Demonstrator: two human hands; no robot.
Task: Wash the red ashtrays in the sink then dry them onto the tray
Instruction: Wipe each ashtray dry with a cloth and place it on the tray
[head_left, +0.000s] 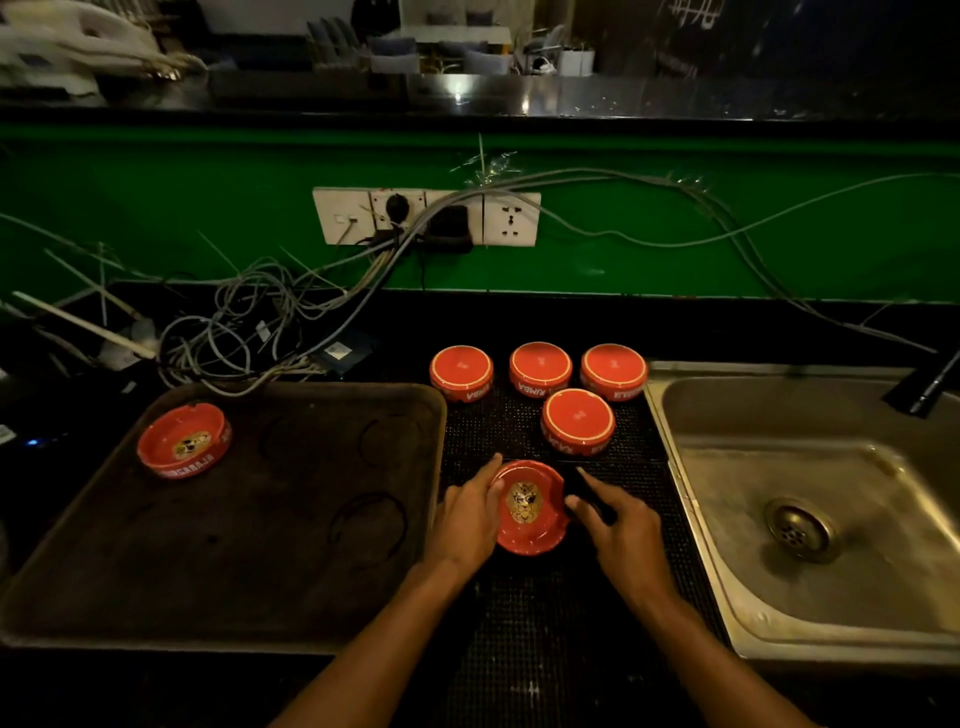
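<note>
Two hands work over the black mesh mat (550, 613) between the tray and the sink. My left hand (467, 512) grips the nearest red ashtray (530, 506) by its left rim: the thumb lies over the rim, and the fingers are curled against the outer wall. This ashtray is tilted toward me, open side up, so the gold lion face in its bowl is visible. My right hand (621, 525) sits just right of the ashtray. Its fingers are straight and slightly spread, with the forefinger pointing away from me. Whether the thumb tip touches the right rim, I cannot tell.

Farther out on the mat, four red ashtrays stand upside down. One (577, 421) is nearer to me. Three form a row behind it: left (461, 371), middle (540, 369) and right (614, 370). The right one stands just beside the sink rim.

To my left, the dark tray (260, 519) carries one ashtray (184, 439) near its far left corner, open side up. To my right, the steel sink (810, 467) shows its drain (797, 530); a dark tap (924, 387) reaches in from the far right corner.

Behind the counter, grey cables (249, 322) lie in a tangle. They run up to the white wall sockets (426, 215) on the green wall (156, 208).
</note>
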